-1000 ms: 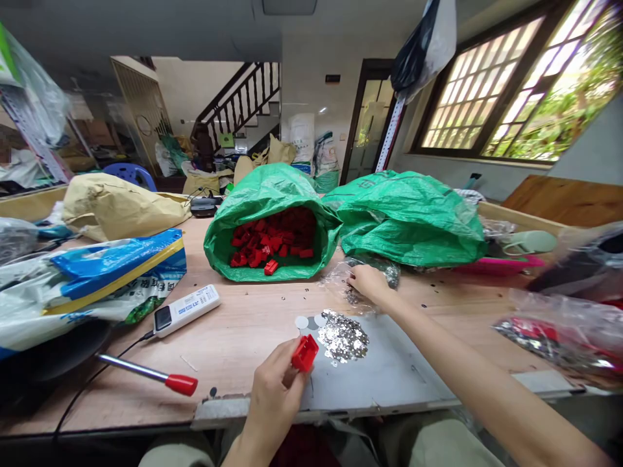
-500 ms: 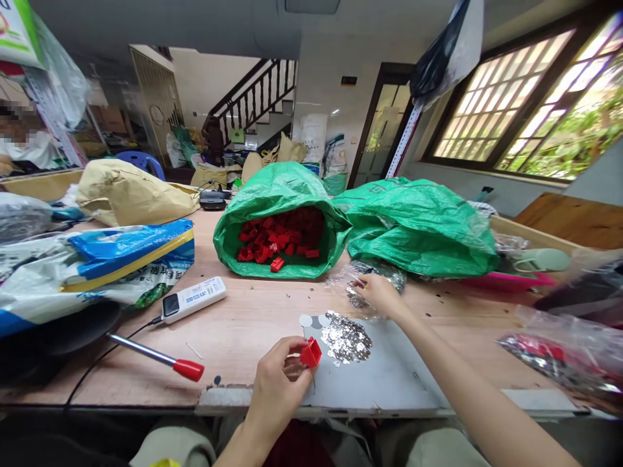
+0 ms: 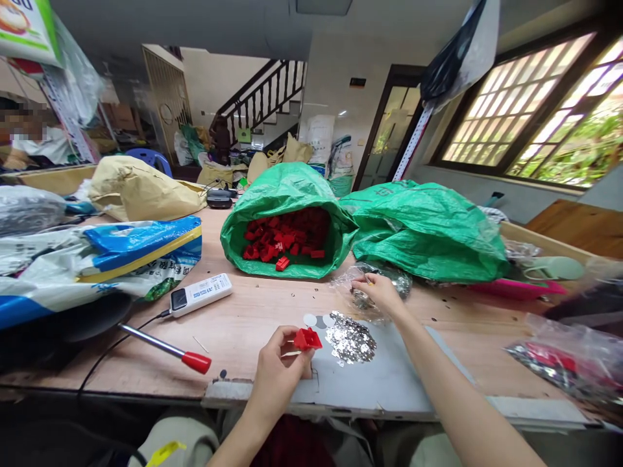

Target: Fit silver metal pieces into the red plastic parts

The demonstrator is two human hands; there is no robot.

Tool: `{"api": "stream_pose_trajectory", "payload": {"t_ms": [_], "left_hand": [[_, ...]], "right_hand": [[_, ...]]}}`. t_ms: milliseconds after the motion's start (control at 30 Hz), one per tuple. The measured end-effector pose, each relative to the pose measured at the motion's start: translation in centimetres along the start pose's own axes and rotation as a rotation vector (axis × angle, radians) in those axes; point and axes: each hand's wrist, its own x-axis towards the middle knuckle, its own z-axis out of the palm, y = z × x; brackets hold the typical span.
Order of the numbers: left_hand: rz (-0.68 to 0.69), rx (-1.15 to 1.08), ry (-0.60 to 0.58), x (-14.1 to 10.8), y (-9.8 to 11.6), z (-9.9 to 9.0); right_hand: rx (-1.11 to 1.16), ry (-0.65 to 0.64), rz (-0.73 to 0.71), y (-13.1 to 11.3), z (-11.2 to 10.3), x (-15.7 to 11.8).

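My left hand (image 3: 280, 363) pinches a small red plastic box-like part (image 3: 307, 338), its hollow side tipped upward. To the right of it a pile of small shiny metal pieces (image 3: 351, 338) lies on a grey board (image 3: 379, 388). My right hand (image 3: 382, 293) is at a clear plastic bag (image 3: 343, 282) behind the pile, fingers drawn together; what they hold is too small to make out. Behind both hands, an open green sack (image 3: 287, 181) lies on its side, full of red plastic parts (image 3: 282, 237).
A second green sack (image 3: 428, 230) lies at the right. On the left are a white handheld device (image 3: 202, 295) with a cable, a lever with a red grip (image 3: 196, 362) and a blue-and-white bag (image 3: 146, 250). A clear bag of parts (image 3: 559, 357) sits far right. Another person (image 3: 36, 139) is far left.
The red part has turned in my left hand, its hollow side now facing more upward. My right hand stays at the clear bag. The whole view has shifted slightly.
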Motion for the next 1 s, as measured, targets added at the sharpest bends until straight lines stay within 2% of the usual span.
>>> {"api": "stream_pose_trajectory", "payload": {"t_ms": [133,233,367,433,533,600,700,867,1000], "left_hand": [[0.002,0.002,-0.008,0.2,-0.3,-0.3],[0.005,-0.004,-0.028,0.6,-0.6,-0.7],[0.023,-0.037,0.023,1.0,-0.6,-1.0],[0.053,-0.037,0.046,0.9,-0.6,-0.8],[0.118,0.021,0.061,0.6,-0.6,-0.5],[0.172,0.091,0.076,0.4,-0.7,-0.4],[0.233,0.173,0.102,0.3,-1.0,-0.4],[0.293,0.230,0.097,0.5,-1.4,-0.4],[0.358,0.282,0.063,0.5,-1.5,-0.1]], "right_hand": [[0.192,0.069,0.074,-0.6,0.3,-0.5],[0.351,0.034,0.105,-2.5,0.2,-2.2],[0.533,-0.168,0.144,-6.3,0.9,-6.8],[0.695,-0.310,0.222,-8.3,1.9,-9.3],[0.817,-0.401,0.294,-10.4,3.8,-12.0],[0.822,-0.378,0.297,-10.9,4.8,-12.8],[0.773,-0.271,0.284,-10.4,5.5,-13.2],[0.674,-0.184,0.205,-9.0,5.6,-13.3],[0.647,-0.098,0.112,-8.7,5.6,-13.6]]}}
